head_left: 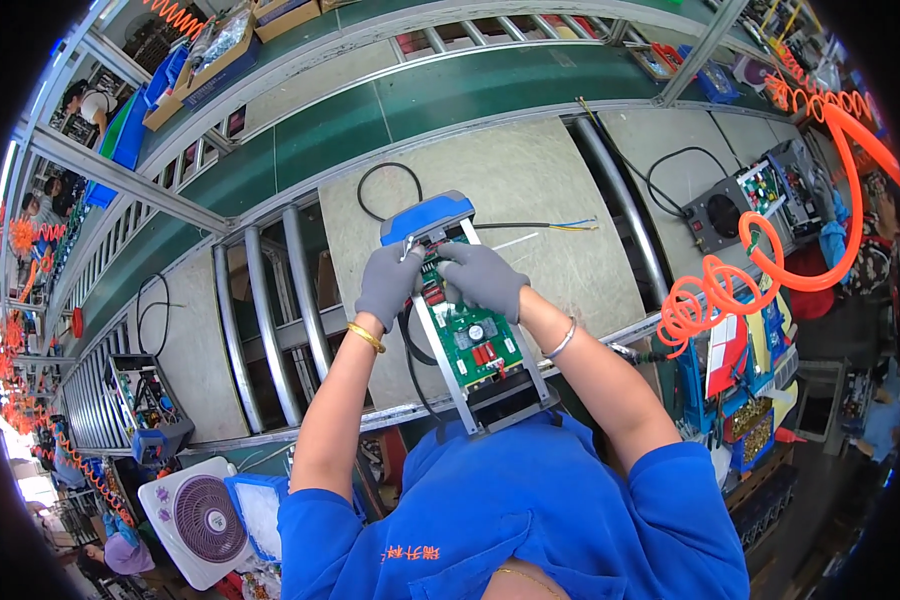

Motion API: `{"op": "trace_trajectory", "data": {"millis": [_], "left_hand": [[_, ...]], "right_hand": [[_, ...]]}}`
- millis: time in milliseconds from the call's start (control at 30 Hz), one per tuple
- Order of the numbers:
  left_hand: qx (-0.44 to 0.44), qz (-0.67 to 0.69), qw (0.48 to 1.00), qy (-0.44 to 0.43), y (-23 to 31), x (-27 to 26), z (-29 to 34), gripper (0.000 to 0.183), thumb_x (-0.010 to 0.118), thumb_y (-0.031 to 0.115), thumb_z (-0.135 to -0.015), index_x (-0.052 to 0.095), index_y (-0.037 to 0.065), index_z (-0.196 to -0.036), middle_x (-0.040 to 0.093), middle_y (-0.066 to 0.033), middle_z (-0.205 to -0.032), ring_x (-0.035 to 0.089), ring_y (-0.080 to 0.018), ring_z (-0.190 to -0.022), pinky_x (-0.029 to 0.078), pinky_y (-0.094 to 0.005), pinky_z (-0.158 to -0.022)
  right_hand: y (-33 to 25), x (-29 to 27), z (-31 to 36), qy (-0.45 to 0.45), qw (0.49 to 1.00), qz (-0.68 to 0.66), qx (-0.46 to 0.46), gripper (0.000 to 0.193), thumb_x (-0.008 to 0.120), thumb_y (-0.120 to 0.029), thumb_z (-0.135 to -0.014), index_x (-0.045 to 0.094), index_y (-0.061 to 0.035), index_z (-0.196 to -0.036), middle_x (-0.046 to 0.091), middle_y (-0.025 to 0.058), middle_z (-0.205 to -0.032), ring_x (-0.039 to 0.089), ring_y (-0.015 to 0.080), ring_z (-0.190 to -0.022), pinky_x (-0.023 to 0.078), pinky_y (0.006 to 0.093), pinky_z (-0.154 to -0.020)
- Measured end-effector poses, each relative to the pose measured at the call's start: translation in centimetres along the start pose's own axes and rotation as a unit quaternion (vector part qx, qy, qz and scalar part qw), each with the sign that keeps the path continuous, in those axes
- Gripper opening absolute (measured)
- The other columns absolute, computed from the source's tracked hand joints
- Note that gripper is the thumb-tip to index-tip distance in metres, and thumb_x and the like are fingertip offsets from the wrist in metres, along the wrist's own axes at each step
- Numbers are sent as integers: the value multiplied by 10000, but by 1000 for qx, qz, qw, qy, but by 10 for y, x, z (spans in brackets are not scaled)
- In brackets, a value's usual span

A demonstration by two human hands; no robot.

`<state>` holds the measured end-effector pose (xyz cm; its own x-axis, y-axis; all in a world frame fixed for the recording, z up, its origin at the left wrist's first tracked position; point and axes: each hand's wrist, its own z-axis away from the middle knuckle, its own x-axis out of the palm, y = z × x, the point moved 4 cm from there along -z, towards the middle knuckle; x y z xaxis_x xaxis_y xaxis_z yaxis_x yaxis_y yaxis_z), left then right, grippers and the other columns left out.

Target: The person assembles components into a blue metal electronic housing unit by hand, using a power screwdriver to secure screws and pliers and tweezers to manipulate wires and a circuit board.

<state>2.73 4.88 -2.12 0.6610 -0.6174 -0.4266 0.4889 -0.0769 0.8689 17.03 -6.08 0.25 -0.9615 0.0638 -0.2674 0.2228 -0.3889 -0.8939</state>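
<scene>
An open electrical unit lies lengthwise in front of me, with a green circuit board (482, 338) between two metal side rails (437, 362). At its far end stands a blue end panel (427, 217). My left hand (388, 284), in a grey glove, is closed at the left side just behind this panel; a small pale piece shows by its fingertips, too small to name. My right hand (486, 280), gloved alike, bends its fingers over the board's far end; what they grip is hidden. A black cable (530, 226) with bare-ended coloured wires extends right from the unit.
The unit rests on a pale board (580, 270) over a roller conveyor (305, 290). Similar open units stand at left (150, 410) and right (750, 200). An orange coiled air hose (710, 300) hangs at the right, near parts bins (750, 435). A fan (202, 520) stands lower left.
</scene>
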Motion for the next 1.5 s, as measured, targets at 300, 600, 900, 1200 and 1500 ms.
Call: {"op": "trace_trajectory", "data": {"millis": [300, 600, 900, 1200, 1500], "left_hand": [[64, -300, 952, -11, 21, 6, -1, 269, 581, 311, -946, 686, 63, -957, 702, -207, -961, 672, -399, -958, 517, -503, -796], [74, -319, 944, 50, 0, 8, -1, 244, 630, 305, -905, 665, 78, -987, 705, -195, -980, 679, -400, -936, 529, -488, -796], [31, -167, 985, 8, 9, 3, 0, 265, 644, 295, -931, 683, 35, -903, 688, -199, -788, 686, -361, -737, 511, -447, -676], [14, -2, 1000, -9, -12, 1, -6, 300, 634, 280, -969, 698, -4, -899, 599, -80, -616, 579, -156, -552, 453, -352, -560], [1, 1, 1000, -16, -9, 1, -1, 303, 634, 285, -973, 682, 2, -877, 610, -74, -624, 578, -148, -542, 456, -343, -558]], "right_hand": [[42, 31, -25, -143, 782, -598, 109, 342, 485, -175, -1042, 543, -126, -1376, 570, -26, -743, 449, 65, -496, 327, 184, -405], [-3, 14, 1, 75, 993, 17, -89, 367, 557, -303, -1012, 620, -20, -1238, 724, 141, -907, 711, 250, -808, 551, 373, -679], [-2, -25, 19, 78, 971, 192, -123, 229, 592, -277, -972, 697, -84, -1038, 705, 116, -849, 688, 262, -774, 524, 384, -718], [16, -81, 80, 27, 996, 41, 75, 288, 512, -247, -1001, 658, -8, -1069, 673, 79, -754, 628, 148, -583, 510, 322, -541], [1, -53, 33, 17, 992, 102, 76, 284, 522, -204, -936, 690, 24, -913, 696, 108, -705, 671, 180, -558, 539, 329, -562]]}}
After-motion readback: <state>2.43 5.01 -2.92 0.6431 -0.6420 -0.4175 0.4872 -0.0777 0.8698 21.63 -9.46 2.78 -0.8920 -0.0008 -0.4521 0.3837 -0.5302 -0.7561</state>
